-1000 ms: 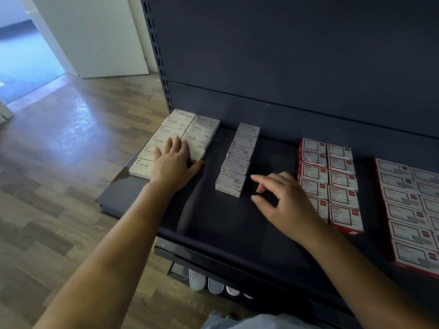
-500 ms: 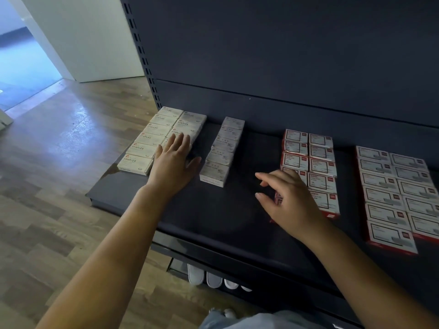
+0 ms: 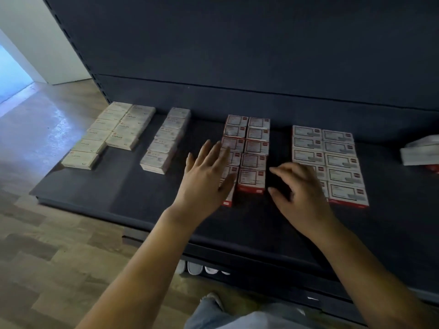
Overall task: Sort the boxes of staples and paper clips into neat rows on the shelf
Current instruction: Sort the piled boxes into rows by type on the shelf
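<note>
On the dark shelf (image 3: pixel 123 205) the small boxes lie flat in rows that run from the front edge to the back panel. In the middle stands a double row of red-and-white boxes (image 3: pixel 255 148), and both hands are at its front end. The left hand (image 3: pixel 206 179) is over the left column of this block, the fingers straight and spread a little, palm down; it covers the front boxes there, and I cannot tell if it really touches them. It holds nothing. The right hand (image 3: pixel 301 188) is just beside the block on its right side, in the gap before the next group, with the fingers loosely bent and the thumb apart; it holds nothing too.

To the right lies a second double row of red-and-white boxes (image 3: pixel 339 160), partly hidden behind the right hand. To the left is a single row of pale grey boxes (image 3: pixel 164 141), and further left, at the end of the shelf, a double row of cream boxes marked STAPLES (image 3: pixel 111 134), the left column longer than the right one. At the far right edge some more white boxes (image 3: pixel 420 153) are blurred. Below is a wooden floor (image 3: pixel 47 245).
</note>
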`<state>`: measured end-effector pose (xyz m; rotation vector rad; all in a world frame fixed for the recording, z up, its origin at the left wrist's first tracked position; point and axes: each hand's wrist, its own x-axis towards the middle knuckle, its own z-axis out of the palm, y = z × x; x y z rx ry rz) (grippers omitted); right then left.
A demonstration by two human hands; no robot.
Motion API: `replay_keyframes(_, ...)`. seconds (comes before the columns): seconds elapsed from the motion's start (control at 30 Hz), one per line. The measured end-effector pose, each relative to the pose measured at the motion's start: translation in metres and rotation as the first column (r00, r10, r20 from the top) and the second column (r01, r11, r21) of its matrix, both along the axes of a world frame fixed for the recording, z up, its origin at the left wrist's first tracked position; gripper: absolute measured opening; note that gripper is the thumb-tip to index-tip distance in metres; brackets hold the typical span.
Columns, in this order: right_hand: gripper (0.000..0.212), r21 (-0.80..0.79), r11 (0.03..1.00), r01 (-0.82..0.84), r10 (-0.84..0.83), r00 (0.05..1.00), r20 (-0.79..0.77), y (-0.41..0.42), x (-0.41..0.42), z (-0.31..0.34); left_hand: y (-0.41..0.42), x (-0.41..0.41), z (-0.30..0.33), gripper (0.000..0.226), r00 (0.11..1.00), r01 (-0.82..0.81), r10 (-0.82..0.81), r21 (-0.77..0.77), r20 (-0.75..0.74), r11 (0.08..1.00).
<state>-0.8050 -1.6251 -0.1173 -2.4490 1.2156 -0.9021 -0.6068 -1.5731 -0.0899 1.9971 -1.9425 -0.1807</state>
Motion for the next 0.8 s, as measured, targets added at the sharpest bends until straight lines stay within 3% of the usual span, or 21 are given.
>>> replay_keyframes(0.47,0.039,-0.013,0.949,0.315,-0.314,0.949,0.031,-0.013,-0.219,-0.002,-0.054,-0.199,-0.01,0.055,0.973,0.224,-0.226,0.041,0.044,0.974)
replay_keyframes(0.8,0.041,0.078,0.855,0.513,-0.514,0.858,-0.006,-0.025,-0.354,-0.014,-0.087,-0.322,-0.033,0.048,0.909,0.404,-0.415,-0.165,-0.041,0.9)
